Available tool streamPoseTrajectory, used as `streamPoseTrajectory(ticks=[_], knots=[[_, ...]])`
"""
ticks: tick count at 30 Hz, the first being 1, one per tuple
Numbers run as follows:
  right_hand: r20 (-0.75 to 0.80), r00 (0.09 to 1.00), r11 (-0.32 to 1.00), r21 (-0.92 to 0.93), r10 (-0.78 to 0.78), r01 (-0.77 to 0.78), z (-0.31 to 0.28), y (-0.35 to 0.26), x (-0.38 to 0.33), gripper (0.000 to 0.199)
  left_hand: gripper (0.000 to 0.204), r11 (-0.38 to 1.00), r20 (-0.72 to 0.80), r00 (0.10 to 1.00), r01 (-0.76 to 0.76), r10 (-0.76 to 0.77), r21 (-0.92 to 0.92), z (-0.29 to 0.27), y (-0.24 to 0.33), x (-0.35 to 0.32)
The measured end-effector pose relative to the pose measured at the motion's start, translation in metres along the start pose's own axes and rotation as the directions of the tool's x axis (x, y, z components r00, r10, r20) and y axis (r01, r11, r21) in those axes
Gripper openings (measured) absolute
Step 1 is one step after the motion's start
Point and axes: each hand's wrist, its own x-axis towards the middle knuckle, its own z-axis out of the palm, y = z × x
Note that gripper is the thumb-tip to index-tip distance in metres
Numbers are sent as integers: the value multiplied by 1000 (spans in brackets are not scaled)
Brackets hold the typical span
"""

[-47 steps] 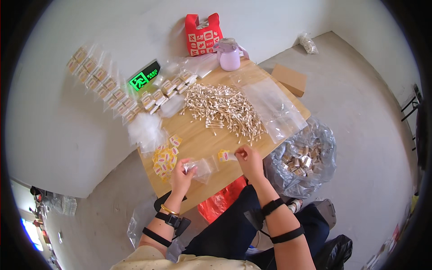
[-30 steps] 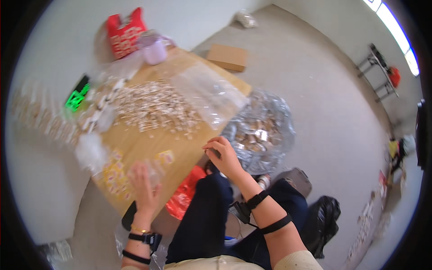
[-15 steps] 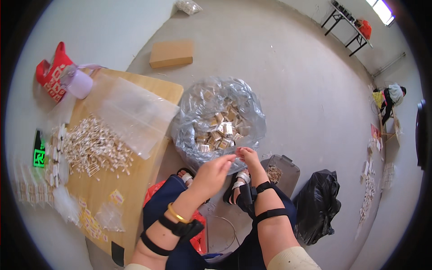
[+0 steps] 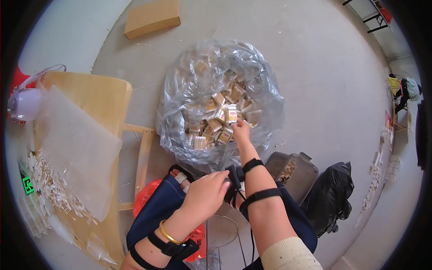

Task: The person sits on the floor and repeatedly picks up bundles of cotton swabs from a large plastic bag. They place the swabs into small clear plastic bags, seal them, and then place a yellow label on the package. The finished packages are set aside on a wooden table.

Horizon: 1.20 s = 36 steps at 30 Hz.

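A large grey translucent plastic bag (image 4: 173, 128) stands open on the floor in front of me, holding many small packets of cotton swabs. My right hand (image 4: 241, 131) reaches inside it, fingertips closed at the lower edge of one cotton swab packet (image 4: 231, 114) with a yellow and red label. Other packets lie loosely heaped around that one. My left hand (image 4: 204, 195) hovers above my lap, near the bag's close side, its back turned up. Its fingers are loosely stretched, with nothing visible in them. A gold bangle and black straps circle the left forearm.
At left stands a wooden table (image 4: 85, 85) with a clear plastic sheet (image 4: 81, 144) and a pile of loose cotton swabs (image 4: 54, 189). A grey plastic bin (image 4: 308, 175) and a black bag (image 4: 330, 195) sit at right. A cardboard box (image 4: 153, 20) lies beyond.
My right hand has moved away from my left, forward into the bag, down to the packets. My left hand has dropped slightly back. The view has shifted, bringing the bag closer.
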Motion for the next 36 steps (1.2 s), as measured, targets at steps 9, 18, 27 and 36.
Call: streamPoseTrajectory(ticks=[9, 18, 27, 36], knots=[[141, 968, 977, -76, 206, -197, 8, -36, 11, 41, 30, 993, -56, 994, 85, -90, -86, -27, -7, 14], [574, 773, 831, 544, -270, -113, -134, -185, -122, 28, 60, 937, -539, 842, -183, -6, -296, -46, 12, 14], [350, 774, 832, 397, -528, 388, -255, -253, -246, 39, 21, 675, -343, 928, -344, 142, -653, -62, 72, -7], [246, 695, 718, 9, -676, 696, -265, -275, -248, 14, 32, 773, -306, 929, -347, 207, -531, -58, 65, -6]])
